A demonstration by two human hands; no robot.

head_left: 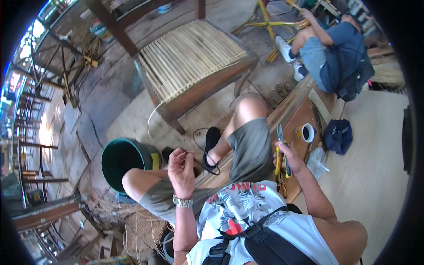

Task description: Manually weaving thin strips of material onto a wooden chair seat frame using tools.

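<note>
My left hand point(182, 170) is raised over my knees with its fingers pinched together. A thin dark strand point(218, 165) loops out beside it and appears to run into the fingers. In my right hand point(289, 158) is a pair of pliers point(279, 132) with yellow and dark green handles, jaws pointing away from me. Ahead stands a dark wooden chair point(198, 88), its seat point(190, 55) covered with pale cane strips. One loose pale strand point(150, 121) hangs from the seat's near left corner.
A green bucket point(126, 145) stands left of my knee. On my right are a cup of dark liquid point(304, 132), a clear plastic bag point(317, 163) and a dark blue cap point(338, 137). Another person point(335, 53) sits at the far right. Loose strands point(137, 225) lie lower left.
</note>
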